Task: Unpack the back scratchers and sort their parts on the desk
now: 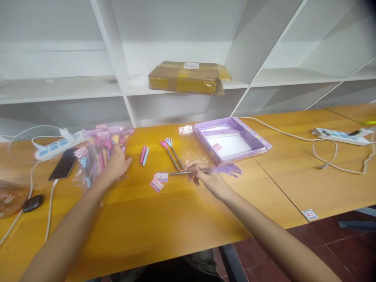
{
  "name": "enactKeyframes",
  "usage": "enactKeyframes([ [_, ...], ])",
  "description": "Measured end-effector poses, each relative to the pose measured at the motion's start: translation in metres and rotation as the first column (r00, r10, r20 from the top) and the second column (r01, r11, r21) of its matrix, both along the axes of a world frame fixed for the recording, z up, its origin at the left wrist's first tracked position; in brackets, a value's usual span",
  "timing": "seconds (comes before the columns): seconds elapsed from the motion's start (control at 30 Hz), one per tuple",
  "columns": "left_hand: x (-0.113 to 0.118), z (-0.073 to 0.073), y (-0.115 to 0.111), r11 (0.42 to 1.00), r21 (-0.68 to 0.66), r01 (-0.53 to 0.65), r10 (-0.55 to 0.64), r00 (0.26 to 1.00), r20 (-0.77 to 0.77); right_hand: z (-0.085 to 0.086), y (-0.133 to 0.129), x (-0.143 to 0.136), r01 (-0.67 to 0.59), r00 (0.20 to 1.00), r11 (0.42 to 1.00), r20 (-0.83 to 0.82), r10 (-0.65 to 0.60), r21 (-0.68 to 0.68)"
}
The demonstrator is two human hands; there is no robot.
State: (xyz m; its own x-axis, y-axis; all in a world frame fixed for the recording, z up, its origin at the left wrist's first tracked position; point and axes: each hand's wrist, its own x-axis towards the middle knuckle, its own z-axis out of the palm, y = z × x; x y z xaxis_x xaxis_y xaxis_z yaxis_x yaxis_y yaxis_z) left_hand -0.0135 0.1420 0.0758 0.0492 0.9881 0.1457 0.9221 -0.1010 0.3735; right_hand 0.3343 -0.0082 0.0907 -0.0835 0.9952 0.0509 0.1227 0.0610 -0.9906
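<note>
My right hand (205,176) is closed around the metal rod of a purple hand-shaped scratcher (229,169), whose head points right. At the left, my left hand (117,162) lies at the pile of plastic-wrapped scratchers (100,150); its fingertips are partly hidden, so its grip is unclear. Between my hands are a pink tube (142,154) and a blue tube (146,156), side by side. A pink scratcher (164,145) and a blue-white scratcher (169,142) lie with their rods toward my right hand. Small printed cards (157,185) rest just left of the held rod's end.
Behind my right hand sit an open purple box (208,147) and clear plastic wrapping (190,147). Power strips (54,149) with cables, a phone (63,164) and a black mouse (33,203) are around. A taped carton (185,78) rests on the shelf.
</note>
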Motion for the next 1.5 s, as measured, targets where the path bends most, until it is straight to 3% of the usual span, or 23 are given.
enactKeyframes([
  [0.07, 0.014, -0.011, 0.011, 0.999, -0.046, 0.019, -0.017, 0.999, 0.043, 0.003, 0.03, -0.007, 0.055, 0.994, 0.997, 0.094, -0.06, 0.054],
  [0.13, 0.022, -0.019, 0.015, 0.997, -0.063, 0.034, -0.029, 0.997, 0.072, 0.004, 0.055, -0.012, 0.155, 0.936, 0.971, 0.288, -0.204, 0.183],
  [0.17, 0.025, -0.022, 0.014, 0.997, -0.056, 0.048, -0.043, 0.996, 0.082, 0.003, 0.065, -0.014, 0.173, 0.861, 0.953, 0.432, -0.268, 0.248],
  [0.23, 0.028, -0.027, 0.012, 0.996, -0.033, 0.087, -0.084, 0.992, 0.091, -0.001, 0.083, -0.018, 0.131, 0.636, 0.946, 0.707, -0.308, 0.295],
  [0.3, 0.029, -0.031, 0.008, 0.991, -0.011, 0.137, -0.135, 0.986, 0.097, -0.008, 0.096, -0.023, 0.068, 0.449, 0.97, 0.861, -0.24, 0.235],
  [0.33, 0.028, -0.032, 0.007, 0.987, 0.001, 0.159, -0.159, 0.982, 0.102, -0.012, 0.101, -0.025, 0.05, 0.405, 0.979, 0.892, -0.201, 0.198],
  [0.57, 0.007, -0.024, 0.003, 0.977, 0.083, 0.195, -0.205, 0.97, 0.133, -0.037, 0.118, -0.036, -0.022, 0.301, 0.996, 0.951, -0.073, 0.084],
  [0.73, -0.012, -0.014, 0.012, 0.984, 0.116, 0.136, -0.15, 0.982, 0.113, -0.04, 0.104, -0.032, -0.051, 0.266, 0.996, 0.962, -0.061, 0.077],
  [0.87, -0.033, -0.006, 0.023, 0.991, 0.124, 0.049, -0.059, 0.995, 0.083, -0.049, 0.077, -0.019, -0.111, 0.281, 0.981, 0.952, -0.122, 0.159],
  [1.0, -0.047, -0.002, 0.03, 0.974, 0.225, 0.011, -0.005, 1.0, -0.027, -0.066, 0.051, -0.004, -0.172, 0.418, 0.927, 0.877, -0.238, 0.334],
  [1.2, -0.028, -0.013, 0.025, 0.981, 0.191, -0.028, 0.087, 0.947, -0.309, -0.077, 0.039, 0.002, -0.124, 0.655, 0.885, 0.708, -0.266, 0.448],
  [1.33, -0.014, -0.019, 0.021, 0.977, 0.211, -0.04, 0.128, 0.897, -0.423, -0.075, 0.039, 0.001, -0.098, 0.705, 0.885, 0.659, -0.261, 0.456],
  [1.5, -0.018, -0.018, 0.024, 0.963, 0.245, -0.113, 0.199, 0.912, -0.36, -0.073, 0.039, 0.005, -0.086, 0.773, 0.898, 0.598, -0.214, 0.432],
])
